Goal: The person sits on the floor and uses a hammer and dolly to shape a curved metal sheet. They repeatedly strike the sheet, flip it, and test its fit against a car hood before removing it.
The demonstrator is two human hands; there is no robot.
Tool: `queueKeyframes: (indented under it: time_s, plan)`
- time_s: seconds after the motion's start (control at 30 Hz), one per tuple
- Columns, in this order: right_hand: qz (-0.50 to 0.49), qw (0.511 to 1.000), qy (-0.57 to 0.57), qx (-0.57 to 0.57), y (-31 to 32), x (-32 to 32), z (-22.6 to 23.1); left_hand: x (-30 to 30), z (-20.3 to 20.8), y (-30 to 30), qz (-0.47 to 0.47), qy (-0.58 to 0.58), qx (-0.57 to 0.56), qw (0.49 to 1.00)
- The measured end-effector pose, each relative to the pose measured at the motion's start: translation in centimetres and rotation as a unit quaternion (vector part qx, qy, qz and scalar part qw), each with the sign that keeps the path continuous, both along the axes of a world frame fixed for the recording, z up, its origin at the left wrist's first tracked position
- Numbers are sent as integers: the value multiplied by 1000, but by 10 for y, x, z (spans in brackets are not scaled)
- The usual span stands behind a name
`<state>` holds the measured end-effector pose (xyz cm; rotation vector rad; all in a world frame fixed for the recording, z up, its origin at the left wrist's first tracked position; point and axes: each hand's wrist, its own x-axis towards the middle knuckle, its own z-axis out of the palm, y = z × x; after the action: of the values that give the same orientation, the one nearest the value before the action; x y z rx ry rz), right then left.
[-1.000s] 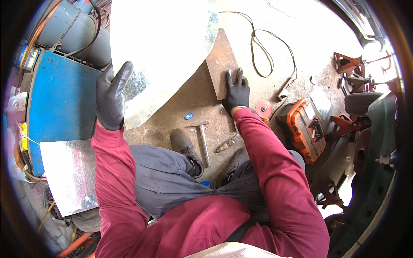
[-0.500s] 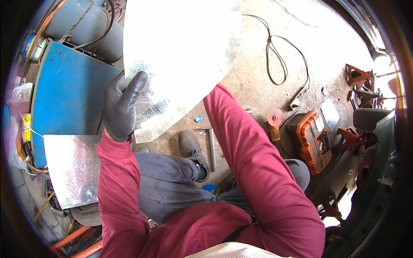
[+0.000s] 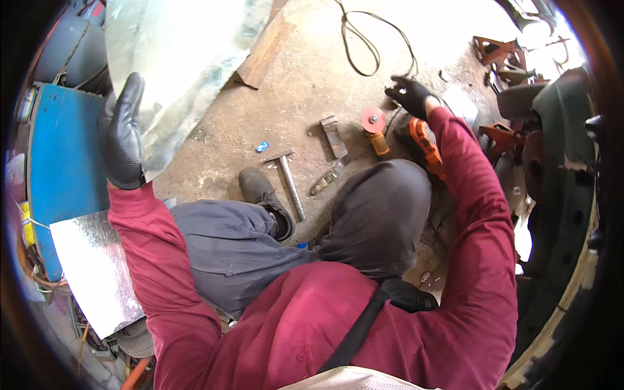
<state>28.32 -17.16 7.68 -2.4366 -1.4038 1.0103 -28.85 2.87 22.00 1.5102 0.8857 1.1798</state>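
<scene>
A large, shiny sheet of metal (image 3: 185, 58) stands at the upper left. My left hand (image 3: 123, 140), in a dark glove, grips its near-left edge, with the thumb lying over the face and the other fingers mostly hidden. My right hand (image 3: 413, 96), gloved too, is stretched out to the far right above an orange and black toolbox (image 3: 426, 146). Its fingers are apart over the end of a dark cable (image 3: 374, 55), and I make out nothing held in them. An angle grinder with a pink disc (image 3: 373, 120) lies just left of this hand.
On the floor lie a hammer (image 3: 290, 182), a flat metal block (image 3: 333, 136), a worn tool (image 3: 327, 179) and a blue packet (image 3: 262, 147). A blue panel (image 3: 68, 153) and a smaller metal sheet (image 3: 94, 266) are at the left. Red stands (image 3: 497, 52) line the right side.
My right hand has left the far side of the metal sheet and swung right, above the toolbox. The sheet, still in my left hand, has tilted. The view has shifted right.
</scene>
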Motion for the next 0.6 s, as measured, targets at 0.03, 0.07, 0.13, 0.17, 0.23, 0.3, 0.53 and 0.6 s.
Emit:
queueKeyframes:
  time_s: [0.03, 0.07, 0.13, 0.17, 0.23, 0.3, 0.53, 0.6]
  plan:
    - [-14, 1000, 17, 15, -40, 36, -35, 1, -8, 8, -7, -35, -14, 999]
    - [-29, 999, 16, 22, -68, 39, -59, -3, -13, 15, -7, -58, -24, 998]
    - [-56, 997, 0, 46, -113, 14, -103, 19, 9, -12, 85, -9, -23, 996]
    - [-76, 995, -4, 59, -130, 0, -132, 12, 7, -7, 62, -110, -84, 988]
    - [-162, 983, 15, 89, -178, 4, -203, -4, -20, 13, 27, -90, -74, 993]
    - [-130, 990, -25, 41, -165, -36, -223, -2, -8, 2, 43, -115, -119, 985]
    - [-215, 964, -114, -103, -158, -70, -241, 52, 8, -13, 105, -159, -246, 950]
    - [-229, 956, -121, -140, -145, -66, -247, 28, -7, 7, 87, -139, -244, 956]
